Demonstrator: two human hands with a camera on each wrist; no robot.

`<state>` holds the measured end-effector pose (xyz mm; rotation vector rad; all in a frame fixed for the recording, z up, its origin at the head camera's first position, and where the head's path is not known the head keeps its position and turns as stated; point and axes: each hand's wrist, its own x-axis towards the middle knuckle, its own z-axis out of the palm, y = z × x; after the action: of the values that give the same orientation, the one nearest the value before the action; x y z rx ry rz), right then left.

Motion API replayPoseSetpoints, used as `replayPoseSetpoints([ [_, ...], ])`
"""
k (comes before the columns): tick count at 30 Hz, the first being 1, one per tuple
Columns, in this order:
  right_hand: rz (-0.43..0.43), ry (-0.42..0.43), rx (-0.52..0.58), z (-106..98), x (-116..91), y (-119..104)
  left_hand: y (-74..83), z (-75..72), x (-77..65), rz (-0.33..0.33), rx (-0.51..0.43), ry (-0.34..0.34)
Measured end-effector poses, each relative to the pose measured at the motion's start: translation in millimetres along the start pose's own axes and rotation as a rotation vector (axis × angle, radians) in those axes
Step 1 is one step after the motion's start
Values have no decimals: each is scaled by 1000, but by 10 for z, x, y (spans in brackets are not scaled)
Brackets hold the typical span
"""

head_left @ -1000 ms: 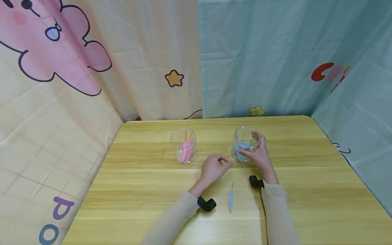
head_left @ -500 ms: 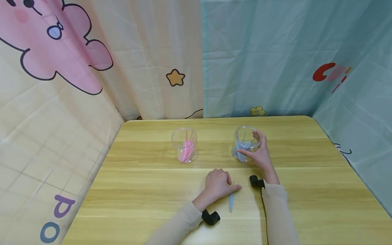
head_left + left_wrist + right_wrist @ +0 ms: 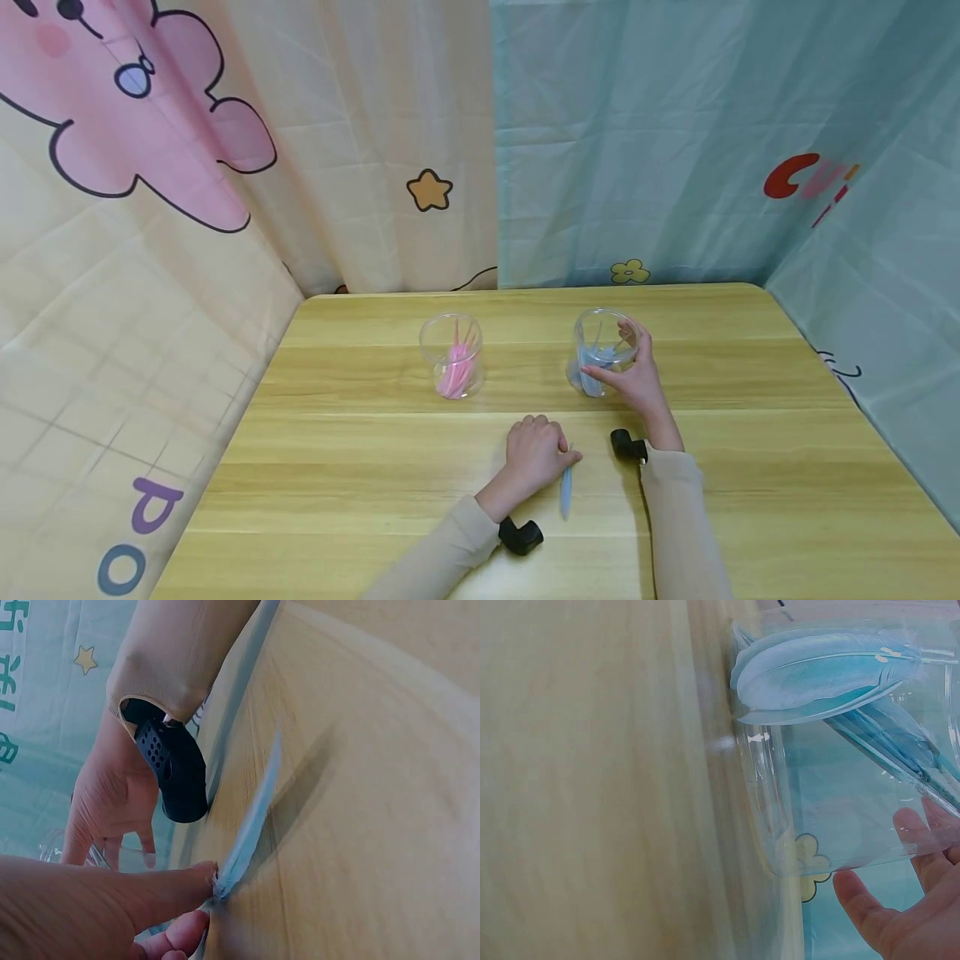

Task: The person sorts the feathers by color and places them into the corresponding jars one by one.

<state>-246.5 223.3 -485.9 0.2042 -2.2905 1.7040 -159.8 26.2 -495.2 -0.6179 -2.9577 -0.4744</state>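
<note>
A single light-blue feather (image 3: 566,498) lies on the table. My left hand (image 3: 531,457) pinches its quill end between thumb and finger; the left wrist view shows the feather's vane (image 3: 251,821) slanting away from the thumb tip. My right hand (image 3: 637,379) is curled round the side of a clear cup (image 3: 576,343), thumb in front and fingers behind. Blue feathers (image 3: 825,675) lean inside this cup, quills up. In the right wrist view, fingertips (image 3: 851,892) press against the cup's transparent wall.
Left of the right-hand cup stands another clear cup (image 3: 422,343) holding pink feathers (image 3: 457,375). Both are towards the back of the wooden table (image 3: 337,467). Printed curtains hang behind and at the sides. A black wrist camera (image 3: 521,537) sits under the left wrist.
My left hand has come down from near the right-hand cup to the loose feather, and its thumb has drawn in on the quill. The right hand stays on its cup.
</note>
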Motion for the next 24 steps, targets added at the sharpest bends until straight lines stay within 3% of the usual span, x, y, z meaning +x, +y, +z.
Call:
replayPoseSetpoints([
  [11, 4, -2, 4, 1, -7, 9, 6, -50, -9, 3, -10, -54],
  [20, 1, -6, 9, -6, 1, 13, 35, -100, -2, 128, 235, -99],
  [22, -3, -6, 7, -8, 1, 9, 21, -113, 13, 133, 219, -132],
  [24, -6, -8, 7, -11, 0, 6, -1, -137, 38, 136, 144, -164],
])
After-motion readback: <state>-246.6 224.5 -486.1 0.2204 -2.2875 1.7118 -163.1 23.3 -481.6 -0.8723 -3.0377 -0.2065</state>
